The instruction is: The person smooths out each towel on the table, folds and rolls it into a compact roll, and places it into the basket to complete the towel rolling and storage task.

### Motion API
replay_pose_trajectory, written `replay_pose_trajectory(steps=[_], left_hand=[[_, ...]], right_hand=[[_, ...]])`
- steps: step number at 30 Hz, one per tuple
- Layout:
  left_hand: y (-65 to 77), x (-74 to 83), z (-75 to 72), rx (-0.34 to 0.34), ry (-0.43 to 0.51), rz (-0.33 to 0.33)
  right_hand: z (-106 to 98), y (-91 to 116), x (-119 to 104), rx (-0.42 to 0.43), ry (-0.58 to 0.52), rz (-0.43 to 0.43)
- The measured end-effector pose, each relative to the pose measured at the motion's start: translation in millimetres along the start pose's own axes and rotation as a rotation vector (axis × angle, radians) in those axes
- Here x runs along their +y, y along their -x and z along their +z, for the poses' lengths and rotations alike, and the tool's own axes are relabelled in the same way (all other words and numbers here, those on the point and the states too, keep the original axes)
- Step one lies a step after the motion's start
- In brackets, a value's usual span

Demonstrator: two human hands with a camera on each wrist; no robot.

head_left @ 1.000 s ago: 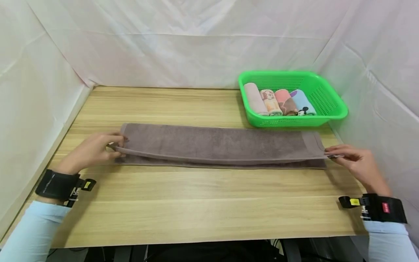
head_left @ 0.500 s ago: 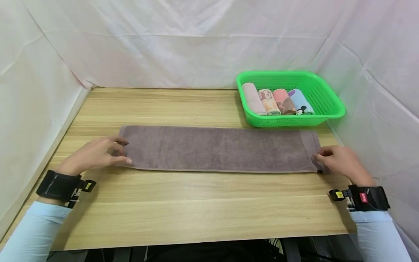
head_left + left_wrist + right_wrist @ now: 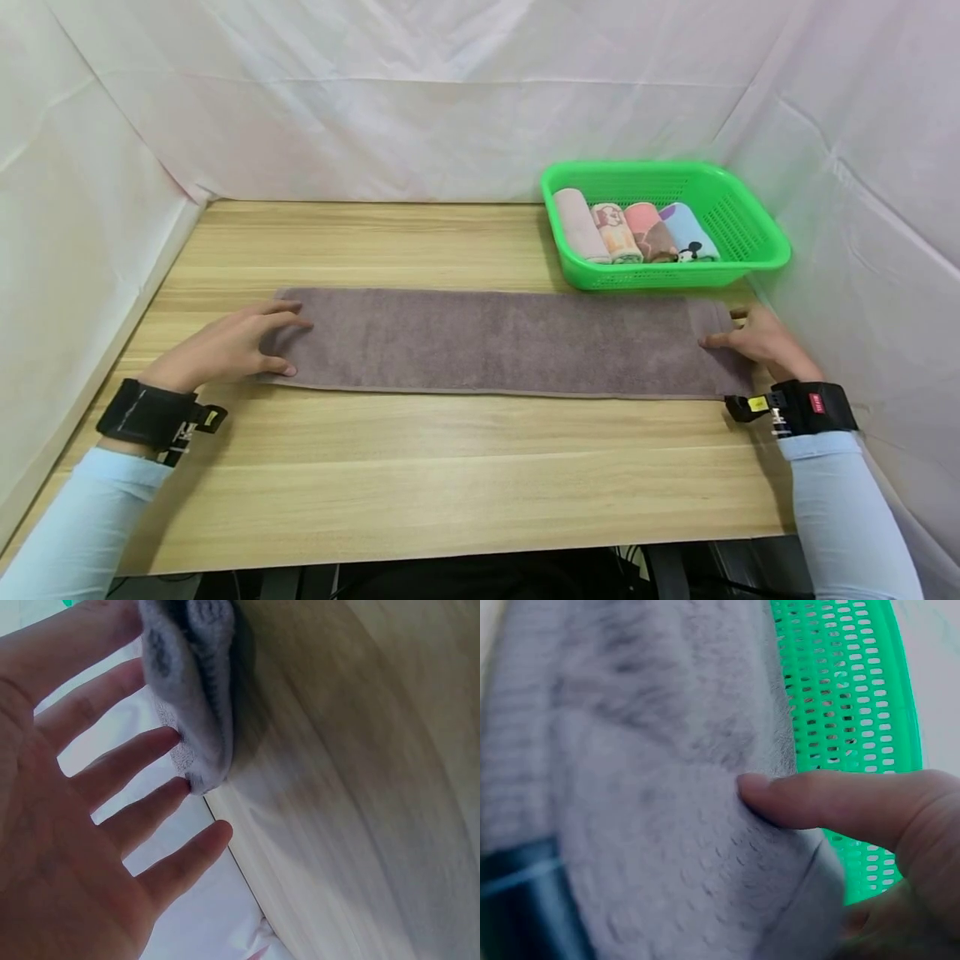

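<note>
A grey-brown towel [image 3: 495,342], folded into a long strip, lies flat across the table. My left hand [image 3: 232,346] is at its left end with fingers and thumb spread apart; in the left wrist view the fingers [image 3: 142,757] are straight beside the towel's folded edge [image 3: 195,697]. At the right end is my right hand [image 3: 768,337], its thumb lying on the towel's upper face. The right wrist view shows that thumb [image 3: 802,799] extended over the towel [image 3: 660,802]; the other fingers are mostly hidden beyond the towel's end.
A green perforated basket [image 3: 675,277] stands at the back right, close behind the towel. Several rolled towels [image 3: 581,227] lie side by side in it. White cloth walls [image 3: 420,142] enclose the wooden table [image 3: 450,475] at the back and sides.
The towel's lifted front layer has come down flat towards the front edge. My right hand has let go of the front corner and moved back and left; my left hand's fingers have spread.
</note>
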State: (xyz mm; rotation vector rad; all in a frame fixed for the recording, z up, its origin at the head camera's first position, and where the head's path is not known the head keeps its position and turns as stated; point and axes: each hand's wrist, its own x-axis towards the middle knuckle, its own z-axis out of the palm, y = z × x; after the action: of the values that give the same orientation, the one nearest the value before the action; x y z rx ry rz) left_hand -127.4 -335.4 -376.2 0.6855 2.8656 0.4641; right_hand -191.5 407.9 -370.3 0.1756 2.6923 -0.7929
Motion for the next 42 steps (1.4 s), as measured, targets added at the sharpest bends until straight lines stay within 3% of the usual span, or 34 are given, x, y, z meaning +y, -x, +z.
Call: replay_pose_trajectory(steps=[7, 10, 14, 17, 21, 24, 27, 33, 37, 42], left_hand=[[-2.4, -2.3, 0.1, -0.006, 0.016, -0.017], [-5.0, 1.9, -0.6, -0.014, -0.009, -0.021], [-13.8, 13.0, 2.1, -0.022, -0.054, -0.004], [-25.3, 26.6, 7.1, -0.024, -0.101, 0.024], [-47.2, 50.7, 15.2, -0.023, -0.160, 0.066], [-64.5, 69.5, 21.2, -0.037, -0.168, 0.089], [-77.9, 85.6, 26.4, -0.057, -0.151, 0.108], [-90.4, 100.2, 34.7, -0.083, -0.123, 0.102], [-91.6, 102.2, 37.7, -0.094, -0.110, 0.076], [-93.1, 103.7, 39.3, -0.093, -0.094, 0.088]], right_hand=[[-4, 11, 4, 0.005, -0.059, -0.023], [-11, 19, 10, 0.060, -0.138, -0.015], [-28, 34, 12, 0.198, -0.401, 0.027], [-46, 50, 4, 0.328, -0.695, 0.023], [-78, 74, -20, 0.428, -0.960, -0.110], [-97, 90, -47, 0.388, -0.997, -0.261], [-104, 103, -88, 0.341, -0.976, -0.374], [-77, 103, -194, 0.297, -0.990, -0.565], [-33, 92, -257, 0.190, -0.932, -0.620], [32, 72, -308, 0.000, -0.815, -0.665]])
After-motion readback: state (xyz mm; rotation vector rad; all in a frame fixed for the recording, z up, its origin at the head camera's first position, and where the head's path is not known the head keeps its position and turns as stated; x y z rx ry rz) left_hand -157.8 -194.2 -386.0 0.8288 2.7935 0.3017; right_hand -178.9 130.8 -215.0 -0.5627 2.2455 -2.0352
